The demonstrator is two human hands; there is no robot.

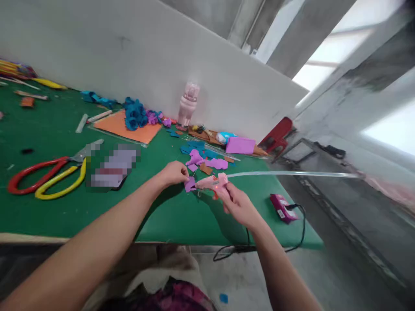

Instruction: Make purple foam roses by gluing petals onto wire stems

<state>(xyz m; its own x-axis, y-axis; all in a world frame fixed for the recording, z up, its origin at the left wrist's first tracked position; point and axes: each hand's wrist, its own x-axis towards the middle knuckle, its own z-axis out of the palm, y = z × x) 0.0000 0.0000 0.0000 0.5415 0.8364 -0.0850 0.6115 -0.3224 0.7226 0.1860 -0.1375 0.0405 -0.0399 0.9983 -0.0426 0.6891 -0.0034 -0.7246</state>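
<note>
My right hand (238, 204) grips a pink hot glue gun (212, 182) with a small red light on it; a long clear glue stick (292, 174) pokes out of its back toward the right. The gun's nozzle touches a small purple felt piece (189, 184), which my left hand (173, 172) pinches above the green table (129, 207). Just beyond the hands lie loose purple felt cut-outs (207, 162) and blue scraps (194, 147).
Red and yellow scissors (45, 177) lie at the left. An orange sheet (126, 127), blue felt flowers (134, 114) and a pink bottle (188, 103) stand near the white back wall. A magenta power adapter (282, 208) with a black cable sits at the right edge.
</note>
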